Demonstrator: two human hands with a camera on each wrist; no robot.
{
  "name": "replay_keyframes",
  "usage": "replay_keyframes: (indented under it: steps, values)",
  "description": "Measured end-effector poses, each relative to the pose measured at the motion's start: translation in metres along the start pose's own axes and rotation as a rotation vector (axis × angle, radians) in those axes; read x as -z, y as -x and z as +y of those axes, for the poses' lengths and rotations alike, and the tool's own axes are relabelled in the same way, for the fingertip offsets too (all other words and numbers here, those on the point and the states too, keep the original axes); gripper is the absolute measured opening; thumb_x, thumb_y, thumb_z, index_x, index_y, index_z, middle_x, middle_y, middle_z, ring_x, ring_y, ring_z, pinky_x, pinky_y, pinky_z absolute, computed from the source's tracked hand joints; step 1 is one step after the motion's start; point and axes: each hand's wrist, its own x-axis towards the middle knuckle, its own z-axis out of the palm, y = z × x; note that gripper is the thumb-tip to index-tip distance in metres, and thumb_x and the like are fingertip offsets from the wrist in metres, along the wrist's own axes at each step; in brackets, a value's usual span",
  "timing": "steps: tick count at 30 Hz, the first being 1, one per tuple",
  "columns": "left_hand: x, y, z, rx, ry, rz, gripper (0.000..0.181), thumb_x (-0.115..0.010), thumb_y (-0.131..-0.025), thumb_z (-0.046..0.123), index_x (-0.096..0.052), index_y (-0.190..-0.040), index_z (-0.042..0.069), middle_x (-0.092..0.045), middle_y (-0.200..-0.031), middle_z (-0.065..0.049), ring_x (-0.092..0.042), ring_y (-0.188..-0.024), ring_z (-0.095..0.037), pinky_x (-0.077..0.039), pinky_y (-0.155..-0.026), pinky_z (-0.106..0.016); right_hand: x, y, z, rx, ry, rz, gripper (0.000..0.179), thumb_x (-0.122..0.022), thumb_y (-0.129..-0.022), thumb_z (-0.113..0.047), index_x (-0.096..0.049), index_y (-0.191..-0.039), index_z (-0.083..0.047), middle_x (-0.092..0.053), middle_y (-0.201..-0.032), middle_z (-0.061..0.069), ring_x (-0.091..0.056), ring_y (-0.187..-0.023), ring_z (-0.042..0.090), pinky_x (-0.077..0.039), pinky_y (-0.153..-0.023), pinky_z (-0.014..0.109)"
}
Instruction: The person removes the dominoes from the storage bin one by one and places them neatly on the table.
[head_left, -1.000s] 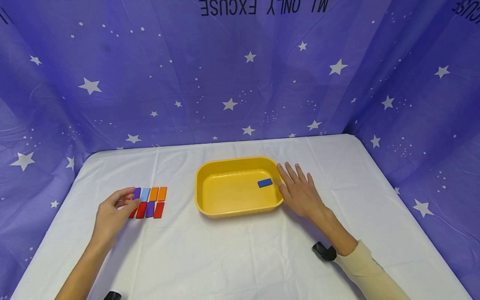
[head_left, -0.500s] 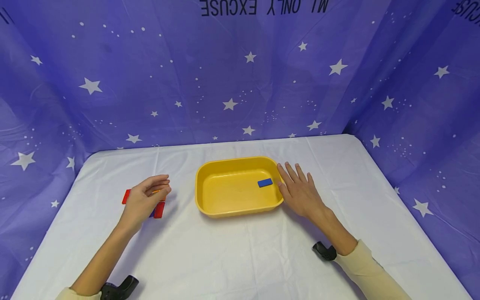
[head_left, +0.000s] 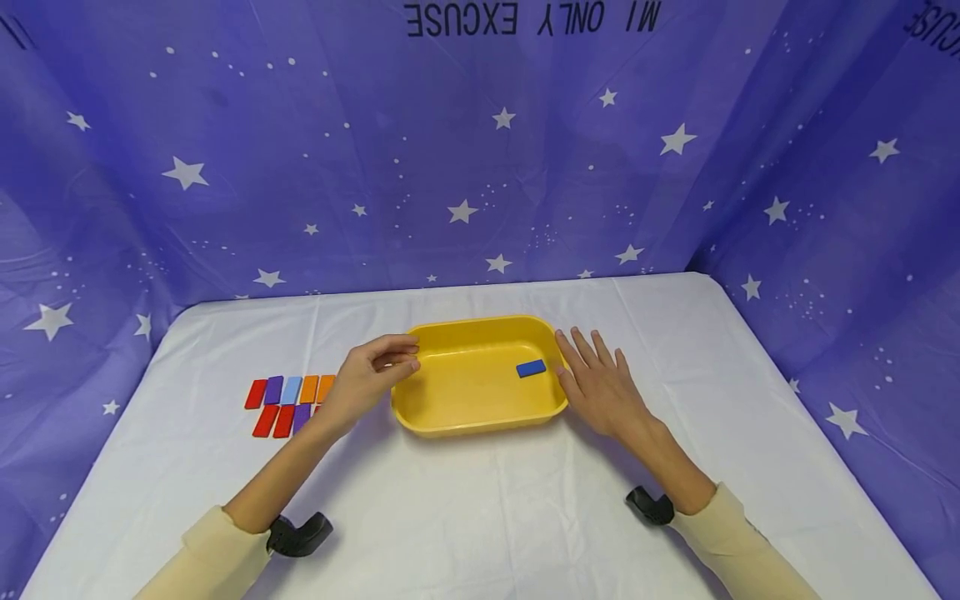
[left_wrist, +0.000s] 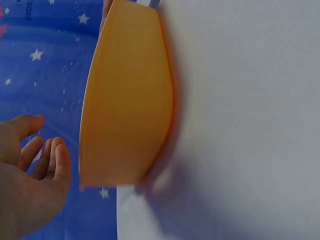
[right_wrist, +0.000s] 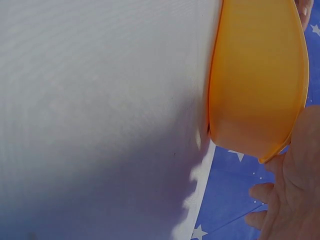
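Observation:
A yellow plastic basin (head_left: 465, 429) stands mid-table with one blue tile (head_left: 531, 368) lying inside toward its right end. My left hand (head_left: 366, 382) hovers at the basin's left rim, fingers loosely bent. In the left wrist view no object shows between the thumb and fingers of that left hand (left_wrist: 37, 185), and a gap separates it from the basin (left_wrist: 125, 95). At the right end, my right hand (head_left: 603, 387) touches the rim with straight, spread fingers. The right wrist view has this right hand (right_wrist: 295, 185) against the basin's edge.
Left of the basin, several coloured tiles lie in two rows, among them a light blue tile (head_left: 291, 390) and a red tile (head_left: 266, 421); my left forearm partly covers the lower row. A white cloth (head_left: 480, 517) covers the table, and a starry purple curtain (head_left: 420, 167) hangs behind.
My left hand has moved right, from over the tile rows to the basin's left rim, uncovering most of the tiles. The right hand, basin and blue tile stay put.

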Motion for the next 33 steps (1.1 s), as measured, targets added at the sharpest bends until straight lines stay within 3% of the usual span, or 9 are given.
replay_keyframes:
  steps: [8,13,21,29,33]
  values:
    - [-0.033,-0.022,0.008,-0.037,0.016,-0.082,0.041,-0.071,-0.092,0.005,-0.06,-0.129,-0.008,-0.061,-0.123,-0.027,-0.063,-0.108,-0.03,-0.052,-0.088,-0.025,0.0,0.0,0.001,0.002,0.002,0.003,0.059,-0.027,-0.108,-0.041,-0.019,-0.161,-0.015,-0.02,-0.162,0.016,-0.011,-0.148,0.042,-0.013,-0.11,0.07]
    - [-0.054,-0.035,0.005,-0.067,0.037,-0.127,0.039,-0.071,-0.091,0.003,-0.061,-0.127,-0.009,-0.061,-0.122,-0.028,-0.064,-0.105,-0.031,-0.053,-0.087,-0.028,-0.001,0.001,0.001,0.003,0.006,0.006,0.059,-0.027,-0.108,-0.042,-0.019,-0.161,-0.015,-0.021,-0.162,0.016,-0.011,-0.148,0.042,-0.013,-0.11,0.07]
    - [-0.084,-0.052,-0.001,-0.053,0.0,-0.153,0.036,-0.072,-0.092,0.006,-0.065,-0.125,-0.005,-0.063,-0.126,-0.021,-0.066,-0.104,-0.026,-0.054,-0.087,-0.032,-0.001,0.001,0.001,0.004,0.006,-0.007,0.06,-0.026,-0.108,-0.042,-0.018,-0.161,-0.015,-0.019,-0.163,0.015,-0.01,-0.148,0.042,-0.013,-0.11,0.07]
    - [-0.107,-0.074,-0.006,-0.021,-0.059,-0.188,0.035,-0.071,-0.091,0.004,-0.065,-0.124,-0.006,-0.065,-0.121,-0.021,-0.066,-0.102,-0.027,-0.054,-0.085,-0.029,-0.002,0.0,0.002,0.001,0.01,-0.009,0.06,-0.028,-0.108,-0.042,-0.018,-0.161,-0.016,-0.02,-0.163,0.015,-0.01,-0.148,0.042,-0.014,-0.11,0.07]
    - [-0.116,-0.083,-0.009,-0.054,-0.169,-0.241,0.034,-0.072,-0.091,0.004,-0.066,-0.123,-0.005,-0.067,-0.117,-0.019,-0.065,-0.105,-0.028,-0.052,-0.091,-0.031,-0.002,-0.001,0.002,0.0,0.007,-0.016,0.06,-0.028,-0.108,-0.041,-0.017,-0.161,-0.017,-0.019,-0.163,0.015,-0.009,-0.149,0.042,-0.013,-0.11,0.07]
